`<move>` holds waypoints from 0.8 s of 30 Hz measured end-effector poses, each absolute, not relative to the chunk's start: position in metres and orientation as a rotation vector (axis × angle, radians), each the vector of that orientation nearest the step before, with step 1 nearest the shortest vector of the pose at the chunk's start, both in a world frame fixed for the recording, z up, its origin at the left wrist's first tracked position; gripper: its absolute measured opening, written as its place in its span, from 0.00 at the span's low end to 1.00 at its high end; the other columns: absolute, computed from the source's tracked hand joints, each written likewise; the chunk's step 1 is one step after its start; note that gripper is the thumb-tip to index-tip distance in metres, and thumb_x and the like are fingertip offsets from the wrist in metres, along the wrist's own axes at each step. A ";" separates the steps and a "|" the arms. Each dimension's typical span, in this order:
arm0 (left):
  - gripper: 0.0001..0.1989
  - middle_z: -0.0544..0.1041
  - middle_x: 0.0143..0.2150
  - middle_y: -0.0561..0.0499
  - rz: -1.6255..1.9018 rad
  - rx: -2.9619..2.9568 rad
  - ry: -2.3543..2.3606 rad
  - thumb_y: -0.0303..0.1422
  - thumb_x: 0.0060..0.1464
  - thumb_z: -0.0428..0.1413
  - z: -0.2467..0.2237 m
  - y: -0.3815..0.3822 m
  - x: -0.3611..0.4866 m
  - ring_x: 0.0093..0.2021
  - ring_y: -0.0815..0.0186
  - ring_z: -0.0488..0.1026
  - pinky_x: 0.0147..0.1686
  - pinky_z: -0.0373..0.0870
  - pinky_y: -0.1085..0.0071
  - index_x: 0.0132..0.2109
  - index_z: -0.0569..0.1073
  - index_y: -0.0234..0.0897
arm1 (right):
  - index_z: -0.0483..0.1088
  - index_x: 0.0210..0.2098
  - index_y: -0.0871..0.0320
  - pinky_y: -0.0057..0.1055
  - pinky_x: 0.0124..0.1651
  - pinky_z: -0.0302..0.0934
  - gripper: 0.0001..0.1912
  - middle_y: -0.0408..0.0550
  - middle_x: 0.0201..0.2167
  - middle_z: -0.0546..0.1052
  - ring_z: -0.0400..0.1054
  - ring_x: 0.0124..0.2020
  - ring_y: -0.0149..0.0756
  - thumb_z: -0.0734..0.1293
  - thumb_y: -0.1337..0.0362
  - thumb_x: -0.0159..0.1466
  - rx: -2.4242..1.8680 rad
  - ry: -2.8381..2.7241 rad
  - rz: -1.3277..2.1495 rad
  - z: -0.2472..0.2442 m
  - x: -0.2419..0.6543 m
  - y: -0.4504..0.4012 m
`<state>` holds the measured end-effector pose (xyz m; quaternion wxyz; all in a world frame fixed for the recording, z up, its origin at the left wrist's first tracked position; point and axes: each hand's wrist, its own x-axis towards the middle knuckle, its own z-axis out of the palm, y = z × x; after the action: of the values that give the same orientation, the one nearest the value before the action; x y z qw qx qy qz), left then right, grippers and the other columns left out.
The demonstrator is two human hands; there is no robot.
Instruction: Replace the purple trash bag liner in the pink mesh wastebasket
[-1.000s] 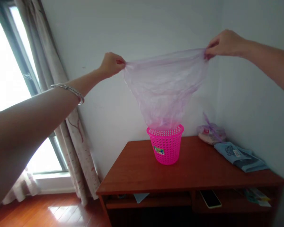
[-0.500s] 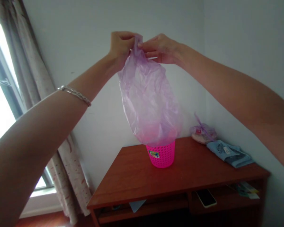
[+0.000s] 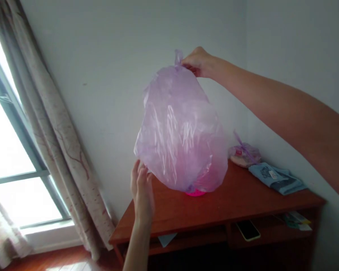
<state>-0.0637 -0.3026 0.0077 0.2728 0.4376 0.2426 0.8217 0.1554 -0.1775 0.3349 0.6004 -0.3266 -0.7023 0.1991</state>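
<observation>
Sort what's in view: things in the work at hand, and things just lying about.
In the work:
Large purple bag, its top in the right hand, left hand near its lower edge
Probably the pink basket, mostly hidden by the bag

Lying about:
Small tied bag
Folded blue cloth
Phone

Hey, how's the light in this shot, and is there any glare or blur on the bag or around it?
Head view: the window is blown out to white; pale glare streaks run down the bag; a bright reflection lies on the floor; the right end of the desk looks soft.
</observation>
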 end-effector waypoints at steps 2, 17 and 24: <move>0.31 0.72 0.56 0.39 1.938 0.842 0.721 0.49 0.54 0.55 -0.051 -0.321 -0.053 0.57 0.52 0.69 0.51 0.68 0.56 0.61 0.64 0.39 | 0.52 0.24 0.67 0.27 0.36 0.58 0.12 0.48 0.31 0.67 0.68 0.46 0.48 0.64 0.73 0.48 -0.784 -1.616 0.417 0.330 0.161 -0.175; 0.16 0.80 0.43 0.46 1.363 0.408 0.356 0.20 0.60 0.47 -0.051 -0.307 0.024 0.41 0.66 0.78 0.38 0.77 0.74 0.49 0.74 0.34 | 0.55 0.20 0.78 0.28 0.39 0.59 0.14 0.57 0.33 0.71 0.70 0.43 0.42 0.61 0.69 0.51 -1.046 -1.646 0.396 0.262 0.205 -0.148; 0.11 0.80 0.32 0.47 1.396 0.561 0.719 0.22 0.48 0.59 -0.115 -0.319 -0.070 0.28 0.65 0.77 0.28 0.78 0.72 0.42 0.75 0.32 | 0.63 0.45 0.92 0.27 0.37 0.60 0.29 0.77 0.46 0.69 0.68 0.28 0.17 0.61 0.64 0.57 -1.435 -1.598 0.580 0.132 0.364 -0.136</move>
<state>-0.0698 -0.3195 -0.1151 0.6721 0.2490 0.3193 0.6200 0.3636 -0.1364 0.1319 0.4423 -0.5785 -0.6442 0.2339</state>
